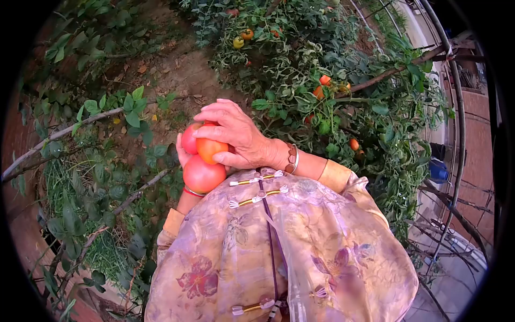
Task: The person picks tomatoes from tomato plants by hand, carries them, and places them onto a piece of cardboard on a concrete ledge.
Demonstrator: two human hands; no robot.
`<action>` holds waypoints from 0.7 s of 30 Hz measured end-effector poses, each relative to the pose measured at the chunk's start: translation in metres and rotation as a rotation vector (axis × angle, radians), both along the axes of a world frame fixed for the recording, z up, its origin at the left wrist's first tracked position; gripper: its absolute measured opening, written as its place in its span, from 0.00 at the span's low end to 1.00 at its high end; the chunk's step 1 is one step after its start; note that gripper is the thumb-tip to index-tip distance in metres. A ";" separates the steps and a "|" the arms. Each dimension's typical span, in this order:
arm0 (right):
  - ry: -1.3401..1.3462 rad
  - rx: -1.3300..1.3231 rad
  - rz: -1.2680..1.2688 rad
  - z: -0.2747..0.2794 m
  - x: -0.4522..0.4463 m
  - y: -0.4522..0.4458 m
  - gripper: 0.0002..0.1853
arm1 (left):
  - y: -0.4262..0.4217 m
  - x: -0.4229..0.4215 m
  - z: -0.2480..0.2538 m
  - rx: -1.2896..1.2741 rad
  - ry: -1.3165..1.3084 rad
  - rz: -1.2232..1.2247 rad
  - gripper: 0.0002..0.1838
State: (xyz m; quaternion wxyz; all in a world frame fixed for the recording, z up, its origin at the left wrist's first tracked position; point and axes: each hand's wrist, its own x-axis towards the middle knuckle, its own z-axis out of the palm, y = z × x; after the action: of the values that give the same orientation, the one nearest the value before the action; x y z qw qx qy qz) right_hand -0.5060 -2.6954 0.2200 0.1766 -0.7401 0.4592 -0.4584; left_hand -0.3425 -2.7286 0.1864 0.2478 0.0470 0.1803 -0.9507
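Note:
Several tomatoes are gathered in front of my chest. A large pinkish-red tomato (204, 176) sits lowest, nearest my body, and an orange-red tomato (210, 151) lies above it. Another red tomato (189, 139) shows at the left of the bunch. My left hand (183, 152) cradles them from below and the left; most of it is hidden behind the fruit. From the right, my right hand (236, 133) curls over the orange-red tomato, its thumb at the near side and fingers across the top.
Tomato plants (300, 70) with ripening fruit (319, 92) grow ahead and right. Leafy plants and a slanting branch (64, 131) stand at left. Bare soil (188, 72) lies between. Poles (456, 123) and a blue container (439, 170) are on the right.

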 end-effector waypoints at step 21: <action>-0.059 -0.027 -0.022 -0.002 0.000 -0.060 0.28 | -0.055 0.003 0.003 -0.038 -0.231 0.056 0.43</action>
State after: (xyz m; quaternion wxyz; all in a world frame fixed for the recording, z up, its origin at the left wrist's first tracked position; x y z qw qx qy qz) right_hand -0.5058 -2.7555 0.2178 0.1752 -0.7235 0.4556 -0.4882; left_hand -0.3391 -2.7840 0.1893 0.2942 0.1465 0.1339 -0.9349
